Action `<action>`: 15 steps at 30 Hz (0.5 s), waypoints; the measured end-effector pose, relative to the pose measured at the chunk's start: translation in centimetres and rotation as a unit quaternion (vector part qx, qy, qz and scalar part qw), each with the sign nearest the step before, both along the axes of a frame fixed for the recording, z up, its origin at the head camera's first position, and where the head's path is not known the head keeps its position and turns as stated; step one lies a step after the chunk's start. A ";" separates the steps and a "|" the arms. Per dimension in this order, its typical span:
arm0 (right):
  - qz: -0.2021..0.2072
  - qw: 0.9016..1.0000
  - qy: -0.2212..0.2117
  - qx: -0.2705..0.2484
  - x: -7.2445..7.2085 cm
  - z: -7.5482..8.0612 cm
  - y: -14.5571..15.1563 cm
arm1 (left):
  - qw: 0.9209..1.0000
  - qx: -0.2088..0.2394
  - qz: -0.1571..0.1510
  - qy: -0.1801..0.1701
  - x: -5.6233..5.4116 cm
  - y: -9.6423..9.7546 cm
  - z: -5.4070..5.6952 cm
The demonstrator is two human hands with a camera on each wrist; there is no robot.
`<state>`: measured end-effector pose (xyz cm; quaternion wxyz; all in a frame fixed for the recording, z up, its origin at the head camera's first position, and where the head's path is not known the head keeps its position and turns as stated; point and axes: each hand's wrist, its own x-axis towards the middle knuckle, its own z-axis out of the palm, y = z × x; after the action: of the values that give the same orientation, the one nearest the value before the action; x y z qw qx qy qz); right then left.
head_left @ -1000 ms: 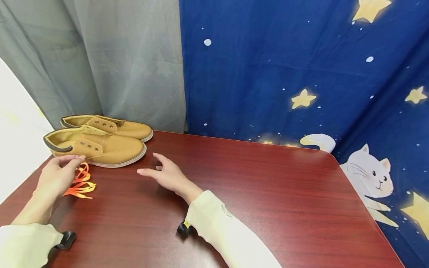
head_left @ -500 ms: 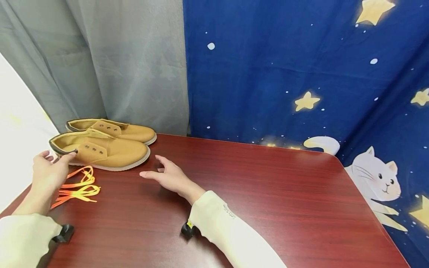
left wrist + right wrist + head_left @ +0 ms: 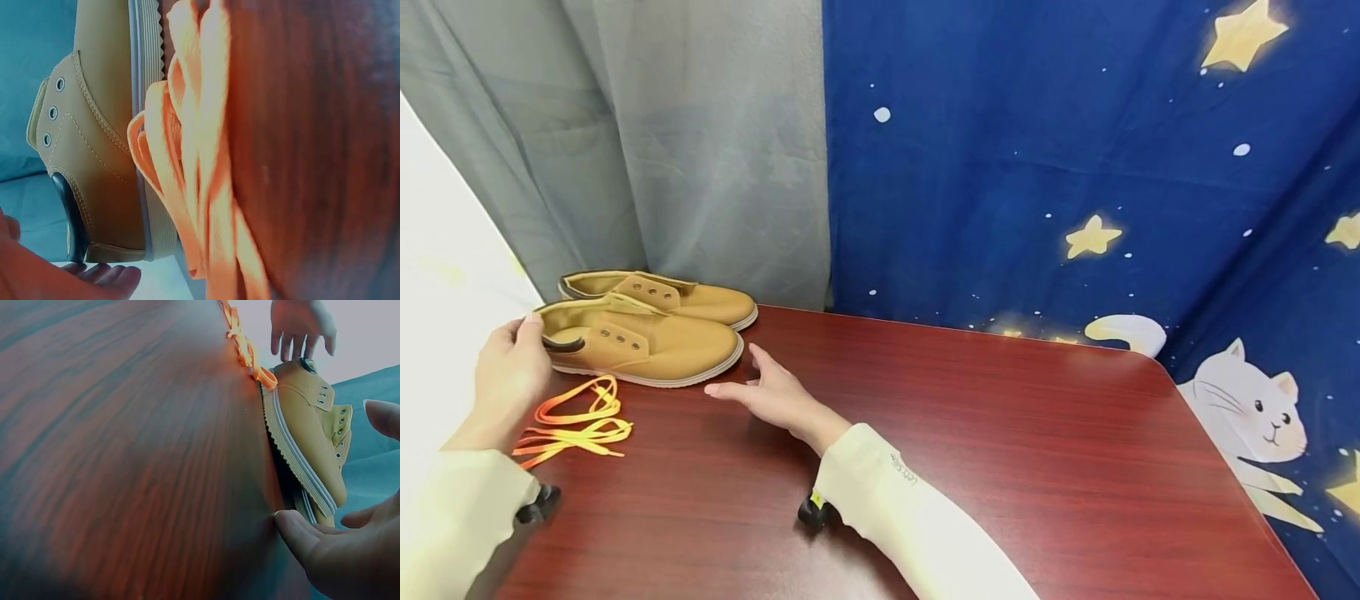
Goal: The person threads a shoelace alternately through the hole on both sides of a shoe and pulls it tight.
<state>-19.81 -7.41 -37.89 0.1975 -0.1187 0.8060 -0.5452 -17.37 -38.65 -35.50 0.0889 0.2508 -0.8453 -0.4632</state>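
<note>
1. Your near shoe [image 3: 688,346] sits sole-down at the left of the bench [image 3: 962,433], toe pointing right; its visible eyelets [image 3: 52,113] have no lace through them.
2. The laces [image 3: 212,150] lie loosely looped on the bench, just beside that shoe's near side. The far shoe [image 3: 718,304] stands behind it, partly hidden.
3. Your left hand [image 3: 512,367] has changed most: a second ago it was over the laces, and now it is at the near shoe's heel. Its fingers [image 3: 128,278] are loosely extended about the heel end (you show no firm grip, and I cannot tell whether they touch). My reading: the laces are left lying free and the heel is within your reach, with the shoe itself not noticeably shifted.
4. Your right hand [image 3: 775,400] waits near the toe, apart from it, thumb and fingers spread and holding nothing.
5. Beyond the bench, you have a grey curtain [image 3: 722,150] and a blue star-printed curtain [image 3: 970,192].
</note>
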 end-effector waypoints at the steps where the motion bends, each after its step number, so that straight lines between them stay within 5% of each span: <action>1: -0.008 1.000 0.003 -0.001 -0.1 0.0 -0.2 | 1.000 0.001 0.003 -0.001 -0.1 0.0 0.1; 7: -0.057 0.998 0.017 -0.006 -0.3 -0.2 -1.6 | 0.999 -0.040 -0.011 0.007 -0.2 -0.7 0.3; 15: -0.034 0.992 -0.032 -0.113 -0.7 -0.8 -2.1 | 0.995 -0.077 -0.056 0.021 -0.7 -2.1 -0.3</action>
<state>-20.54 -9.47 -38.66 0.1894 -0.0952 0.7360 -0.6430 -18.11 -40.73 -35.75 0.0994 0.1861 -0.8892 -0.4060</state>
